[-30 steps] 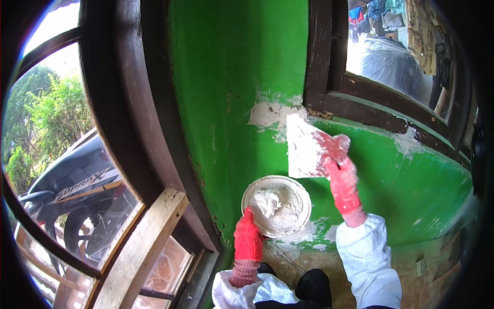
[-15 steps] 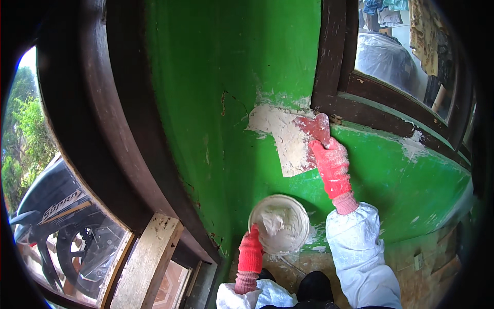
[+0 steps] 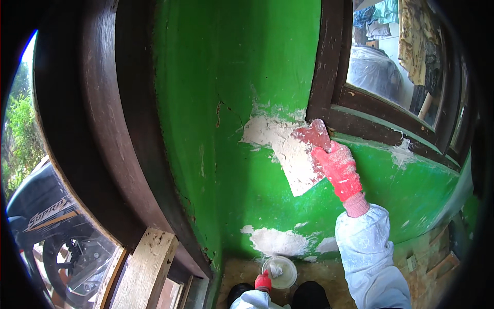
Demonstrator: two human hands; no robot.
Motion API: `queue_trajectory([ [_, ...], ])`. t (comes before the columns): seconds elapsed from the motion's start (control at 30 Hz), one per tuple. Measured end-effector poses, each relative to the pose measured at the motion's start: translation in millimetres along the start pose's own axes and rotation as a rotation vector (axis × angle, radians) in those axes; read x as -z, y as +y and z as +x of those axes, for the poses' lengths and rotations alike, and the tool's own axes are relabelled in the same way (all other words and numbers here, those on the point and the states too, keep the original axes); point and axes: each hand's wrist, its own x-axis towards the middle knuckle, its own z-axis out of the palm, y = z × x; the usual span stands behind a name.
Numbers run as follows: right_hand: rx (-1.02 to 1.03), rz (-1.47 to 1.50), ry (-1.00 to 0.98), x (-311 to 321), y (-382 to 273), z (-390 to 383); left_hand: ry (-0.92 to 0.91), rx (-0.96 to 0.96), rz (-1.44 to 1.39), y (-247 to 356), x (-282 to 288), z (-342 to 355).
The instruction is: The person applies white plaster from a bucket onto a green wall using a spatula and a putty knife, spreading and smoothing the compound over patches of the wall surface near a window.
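Note:
My right hand (image 3: 339, 167), in a red knitted glove dusted with white, is closed around a red putty spreader (image 3: 313, 135). The spreader's wide blade is largely coated with off-white putty and lies against the green wall (image 3: 247, 190), just below the dark window frame's corner. Beside it, a rough putty patch (image 3: 265, 130) covers part of the wall. Low down by my feet, my left hand (image 3: 263, 282), also red-gloved, grips the rim of a round white tub (image 3: 292, 273) with putty inside. Its fingers are partly hidden.
Another pale patch (image 3: 278, 242) marks the wall's foot above the tub. A dark wooden window frame (image 3: 373, 105) stands at the right. On the left are a dark door frame (image 3: 136, 103), a wooden plank (image 3: 146, 268) and a motorcycle (image 3: 56, 232) outside.
My left hand has lowered the tub away from the wall, uncovering the low pale patch. My right hand and the spreader have shifted slightly down, with the blade still at the wall.

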Motion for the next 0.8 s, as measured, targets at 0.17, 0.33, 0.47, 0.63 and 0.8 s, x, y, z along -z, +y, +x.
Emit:
queue_trajectory([
  [0.17,-0.022,-0.16,-0.037,8,-5,5,0.019,0.152,-0.015,-4,-1,6],
  [0.33,0.078,-0.142,-0.035,16,-6,8,0.034,0.238,-0.041,-4,0,13],
  [0.47,0.131,0.003,-0.085,30,8,13,0.043,0.272,-0.075,-1,-2,11],
  [0.63,0.144,0.205,-0.116,36,-10,29,0.117,0.265,-0.172,6,0,0],
  [0.8,0.184,-0.145,0.001,39,-28,40,0.32,-0.084,-0.503,101,35,-51],
])
